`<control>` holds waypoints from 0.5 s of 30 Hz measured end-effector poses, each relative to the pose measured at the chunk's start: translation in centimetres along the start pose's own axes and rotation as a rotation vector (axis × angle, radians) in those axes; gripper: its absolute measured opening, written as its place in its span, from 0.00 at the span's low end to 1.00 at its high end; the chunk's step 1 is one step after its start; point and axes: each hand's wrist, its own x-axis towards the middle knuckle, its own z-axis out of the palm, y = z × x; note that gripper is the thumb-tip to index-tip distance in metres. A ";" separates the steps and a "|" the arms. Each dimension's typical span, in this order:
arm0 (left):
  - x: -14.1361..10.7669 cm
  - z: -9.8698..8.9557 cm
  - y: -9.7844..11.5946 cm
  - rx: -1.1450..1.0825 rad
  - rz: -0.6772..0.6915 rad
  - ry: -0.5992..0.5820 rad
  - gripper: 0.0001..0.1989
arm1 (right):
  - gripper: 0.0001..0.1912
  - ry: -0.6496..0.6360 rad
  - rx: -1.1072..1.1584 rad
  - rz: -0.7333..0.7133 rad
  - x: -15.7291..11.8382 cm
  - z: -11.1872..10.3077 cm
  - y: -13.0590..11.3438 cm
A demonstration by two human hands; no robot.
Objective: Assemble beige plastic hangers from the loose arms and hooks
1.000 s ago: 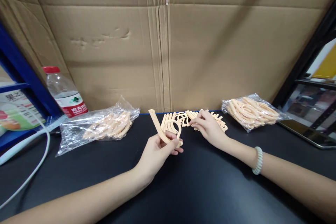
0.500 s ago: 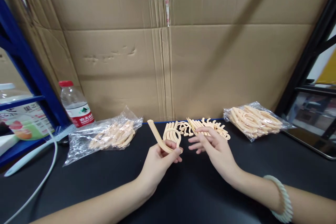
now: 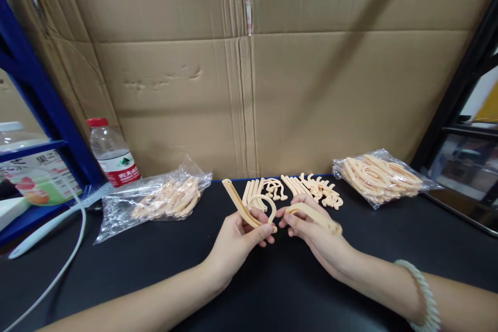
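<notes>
My left hand (image 3: 245,236) is closed around the lower end of a beige plastic hanger arm (image 3: 236,201), which tilts up to the left and shows a groove along its length. A curved beige hook (image 3: 268,203) rises from the same grip; whether it is joined to the arm is hidden by the fingers. Close by on the right, my right hand (image 3: 317,231) pinches a second hanger arm (image 3: 311,213), blurred by motion, lying across the fingers with its far end pointing right. A small gap separates the two hands.
Behind the hands, rows of straight arms (image 3: 254,189), hooks (image 3: 274,188) and more curved pieces (image 3: 321,189) lie on the black table (image 3: 155,259). Bags of parts sit left (image 3: 167,199) and right (image 3: 379,176). A bottle (image 3: 112,155) and cable (image 3: 82,228) are at left; cardboard (image 3: 175,88) stands behind.
My right hand has picked up a hanger arm from the row at the back and brought it beside the left hand. The left hand has shifted slightly right and down.
</notes>
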 end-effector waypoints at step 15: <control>0.1 -0.1 -0.1 -0.017 0.010 -0.029 0.15 | 0.17 -0.109 -0.175 0.090 0.4 -0.1 0.2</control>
